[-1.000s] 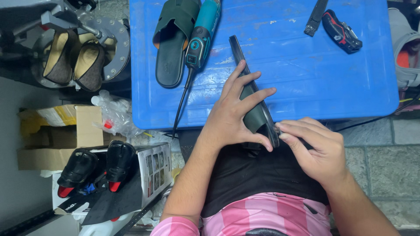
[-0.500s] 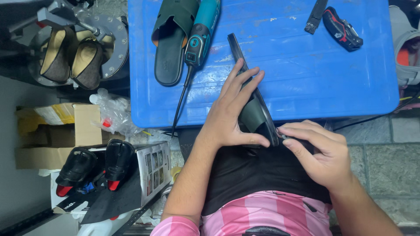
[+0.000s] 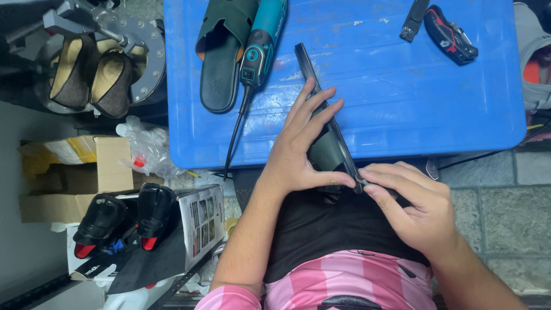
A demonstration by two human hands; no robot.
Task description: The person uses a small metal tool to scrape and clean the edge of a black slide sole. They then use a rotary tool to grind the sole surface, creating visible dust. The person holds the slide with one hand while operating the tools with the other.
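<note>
A dark green sandal stands on its edge across the near rim of a blue plastic crate lid, its thin black sole running from the lid toward my lap. My left hand lies over the sandal's strap side, fingers spread, thumb pressed at the sole's near end. My right hand pinches that near end of the sole from the right, fingertips meeting the left thumb. A matching green sandal lies flat on the lid at upper left, beside a teal rotary tool with a black cord.
A black and red folding tool and a black strap piece lie at the lid's far right. Left of the crate: brown shoes on a metal stand, a cardboard box, black shoes on a printed box.
The view has shifted slightly. My left hand slid down along the sandal, and its thumb now meets my right fingertips at the sole's near end.
</note>
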